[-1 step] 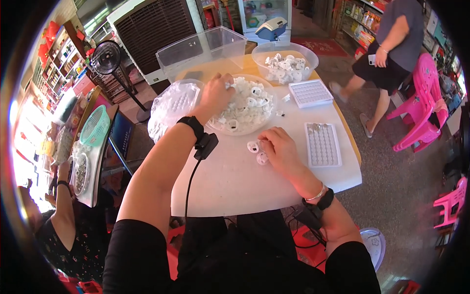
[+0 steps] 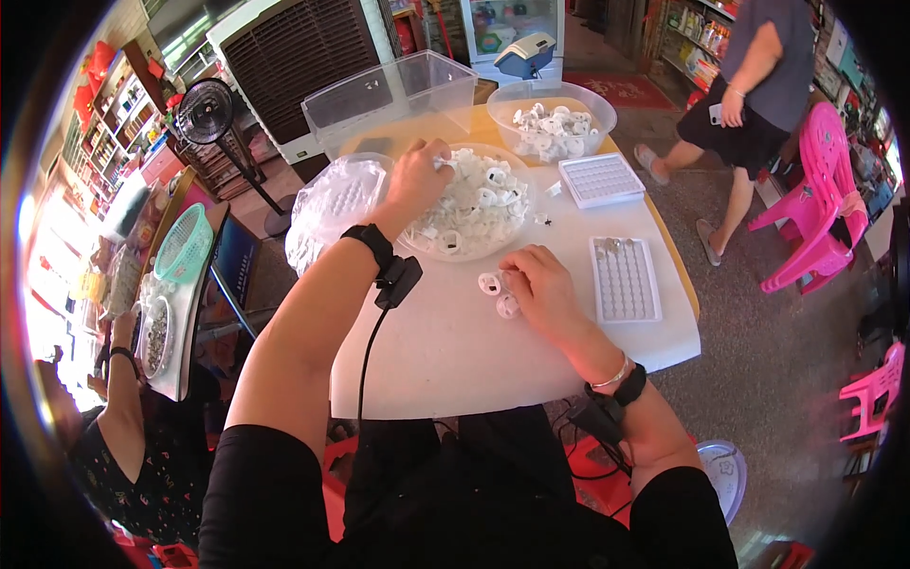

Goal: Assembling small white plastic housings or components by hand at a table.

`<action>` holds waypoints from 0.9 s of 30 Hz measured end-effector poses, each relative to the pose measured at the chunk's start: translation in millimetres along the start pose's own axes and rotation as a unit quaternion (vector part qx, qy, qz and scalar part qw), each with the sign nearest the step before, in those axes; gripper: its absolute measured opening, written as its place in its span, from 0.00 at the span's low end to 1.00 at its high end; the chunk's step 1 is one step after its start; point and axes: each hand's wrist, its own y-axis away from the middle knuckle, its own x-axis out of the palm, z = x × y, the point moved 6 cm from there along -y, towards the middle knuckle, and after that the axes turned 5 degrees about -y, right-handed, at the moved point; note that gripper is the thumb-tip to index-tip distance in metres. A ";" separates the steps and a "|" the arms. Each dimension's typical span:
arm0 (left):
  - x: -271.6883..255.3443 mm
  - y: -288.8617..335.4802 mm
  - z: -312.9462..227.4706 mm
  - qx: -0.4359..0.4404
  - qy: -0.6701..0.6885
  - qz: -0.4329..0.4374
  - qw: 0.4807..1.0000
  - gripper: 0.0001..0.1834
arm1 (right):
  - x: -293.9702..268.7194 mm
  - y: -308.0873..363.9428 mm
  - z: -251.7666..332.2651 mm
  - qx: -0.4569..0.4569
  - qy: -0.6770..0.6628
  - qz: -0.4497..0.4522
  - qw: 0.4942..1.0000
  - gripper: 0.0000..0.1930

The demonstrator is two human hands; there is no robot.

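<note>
My left hand (image 2: 420,180) reaches over the left rim of a round, shallow basin (image 2: 464,254). Its fingers are closed on a small white plastic piece (image 2: 440,164), partly hidden by the fingertips. Many loose white pieces with dark openings fill the basin. In front of it, my right hand (image 2: 542,294) rests low over the white table top (image 2: 436,351), fingers bent and pressed together. Beside those fingertips are round white plastic parts (image 2: 490,284) with small dark openings; whether the fingers grip one is hidden.
A white grid tray (image 2: 627,284) lies right of my right hand, with a few pieces at its top. Farther back are stacked trays (image 2: 601,180), a clear bowl (image 2: 597,119) of white parts and a clear bin (image 2: 389,104). A plastic bag (image 2: 332,204) sits left.
The person walking at the back right has shifted slightly, the nearer-left foot swinging a little. My hands stay almost where they were.
</note>
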 end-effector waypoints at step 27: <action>-18.4 153.7 -104.9 0.361 -0.003 0.048 0.931 0.23 | 1.6 0.1 -13.7 0.027 0.001 -0.021 0.999 0.06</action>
